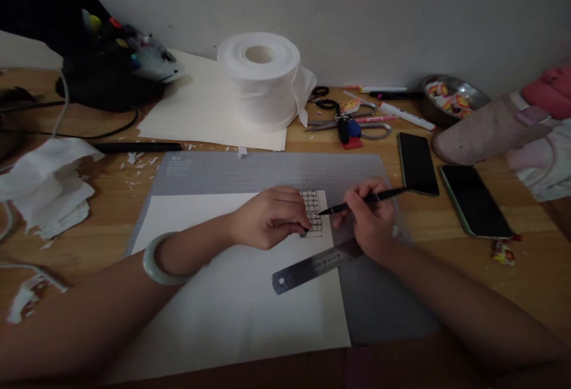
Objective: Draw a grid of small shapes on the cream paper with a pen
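Observation:
My right hand (372, 222) is closed around a black pen (379, 196), its tip touching or just above a drawn grid of small rounded shapes (314, 222). This drawing is at the right edge of a large white sheet of paper (250, 300). Across the paper from it, my left hand (272, 216) rests with fingers pinched, covering the left side of the grid. A small dark object (304, 232) pokes out at those fingertips, too little of it showing to name. Below the drawing a metal ruler (312, 266) lies slanted, its right end under my right hand.
Beneath the paper is a grey cutting mat (267, 169). Behind stand a tissue roll (263, 85), scissors (328, 103), markers (405, 115) and a metal bowl (477, 100). Two phones (418, 163) lie at right near a pink bottle (473, 130). Crumpled tissue (53, 181) is at left.

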Motion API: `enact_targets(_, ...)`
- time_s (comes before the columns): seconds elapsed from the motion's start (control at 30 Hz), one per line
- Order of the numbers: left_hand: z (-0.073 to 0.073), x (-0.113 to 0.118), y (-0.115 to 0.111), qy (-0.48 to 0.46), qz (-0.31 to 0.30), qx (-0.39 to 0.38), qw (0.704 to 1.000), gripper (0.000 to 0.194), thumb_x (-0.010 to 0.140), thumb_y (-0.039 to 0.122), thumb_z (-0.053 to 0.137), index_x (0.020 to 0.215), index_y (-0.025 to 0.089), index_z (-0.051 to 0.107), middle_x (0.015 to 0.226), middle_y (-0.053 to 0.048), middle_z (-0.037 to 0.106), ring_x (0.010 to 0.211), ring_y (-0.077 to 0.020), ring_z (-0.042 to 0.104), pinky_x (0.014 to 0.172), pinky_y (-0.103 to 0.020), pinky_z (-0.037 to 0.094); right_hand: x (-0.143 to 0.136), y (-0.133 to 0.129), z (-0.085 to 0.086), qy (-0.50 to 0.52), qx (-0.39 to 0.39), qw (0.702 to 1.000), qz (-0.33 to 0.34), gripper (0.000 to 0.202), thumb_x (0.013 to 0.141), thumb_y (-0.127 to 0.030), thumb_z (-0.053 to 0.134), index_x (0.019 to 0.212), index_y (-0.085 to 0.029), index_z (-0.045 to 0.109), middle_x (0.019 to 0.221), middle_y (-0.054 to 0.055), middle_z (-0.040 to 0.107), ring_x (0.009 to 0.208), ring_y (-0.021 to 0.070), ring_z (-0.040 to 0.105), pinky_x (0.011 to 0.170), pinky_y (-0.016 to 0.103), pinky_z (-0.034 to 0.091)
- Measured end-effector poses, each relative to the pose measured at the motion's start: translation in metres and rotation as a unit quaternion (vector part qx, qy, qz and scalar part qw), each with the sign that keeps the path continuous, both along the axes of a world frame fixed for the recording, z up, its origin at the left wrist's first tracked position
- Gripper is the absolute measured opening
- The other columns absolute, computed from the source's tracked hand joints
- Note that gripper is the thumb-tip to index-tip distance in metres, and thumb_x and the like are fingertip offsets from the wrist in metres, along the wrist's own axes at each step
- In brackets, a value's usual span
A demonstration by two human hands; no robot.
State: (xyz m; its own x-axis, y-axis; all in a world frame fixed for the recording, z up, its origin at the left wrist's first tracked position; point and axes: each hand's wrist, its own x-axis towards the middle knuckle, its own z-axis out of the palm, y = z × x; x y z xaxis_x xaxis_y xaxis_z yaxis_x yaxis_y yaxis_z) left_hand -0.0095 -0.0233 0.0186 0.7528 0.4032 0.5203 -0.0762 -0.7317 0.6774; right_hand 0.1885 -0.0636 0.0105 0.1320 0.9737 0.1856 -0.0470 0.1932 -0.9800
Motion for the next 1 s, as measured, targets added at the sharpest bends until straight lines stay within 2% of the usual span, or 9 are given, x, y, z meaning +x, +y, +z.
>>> enact_targets(0.1, 0.000, 0.000, -0.001, -0.006, 0.015, 0.000, 1.000, 0.011, 0.082, 0.008, 0.056, 0.086, 0.015, 0.064, 0.072, -0.007, 0.066, 0.069, -0.0159, 0.056, 0.067, -0.029, 0.045, 0.002, 0.014, -0.003, 0.066, -0.085, 0.994, -0.031, 0.032, 0.074, -0.033, 0.064, 0.072, -0.024, 0.034, 0.056, -0.012, 0.046, 0.032, 0.0061, 0.048, 0.029, 0.018, 0.039)
enact_targets(0.23, 0.001, 0.000, -0.002, 0.000, 0.013, -0.014, 1.000, 0.012, 0.084, 0.010, 0.055, 0.088, 0.016, 0.064, 0.074, -0.007, 0.067, 0.072, -0.0163, 0.058, 0.070, -0.029, 0.045, 0.004, 0.017, -0.002, 0.097, -0.124, 0.987, -0.034, 0.031, 0.071, -0.030, 0.065, 0.072, -0.024, 0.034, 0.053, -0.012, 0.046, 0.032, 0.0068, 0.048, 0.028, 0.018, 0.038)
enact_targets(0.67, 0.002, 0.003, -0.005, 0.008, 0.014, 0.001, 1.000, 0.010, 0.084, 0.010, 0.055, 0.087, 0.015, 0.064, 0.075, -0.007, 0.066, 0.072, -0.0161, 0.059, 0.070, -0.028, 0.045, 0.002, 0.014, 0.000, 0.079, -0.129, 0.988, -0.021, 0.034, 0.070, -0.037, 0.063, 0.073, -0.024, 0.032, 0.052, -0.012, 0.046, 0.031, 0.0067, 0.048, 0.028, 0.017, 0.037)
enact_targets(1.0, 0.001, 0.004, -0.004, 0.013, 0.008, 0.015, 1.000, 0.010, 0.084, 0.009, 0.056, 0.088, 0.015, 0.063, 0.076, -0.006, 0.067, 0.073, -0.0159, 0.058, 0.071, -0.028, 0.044, 0.002, 0.013, 0.000, 0.085, -0.118, 0.989, -0.009, 0.033, 0.073, -0.036, 0.062, 0.073, -0.024, 0.032, 0.053, -0.012, 0.046, 0.030, 0.0066, 0.048, 0.028, 0.018, 0.037)
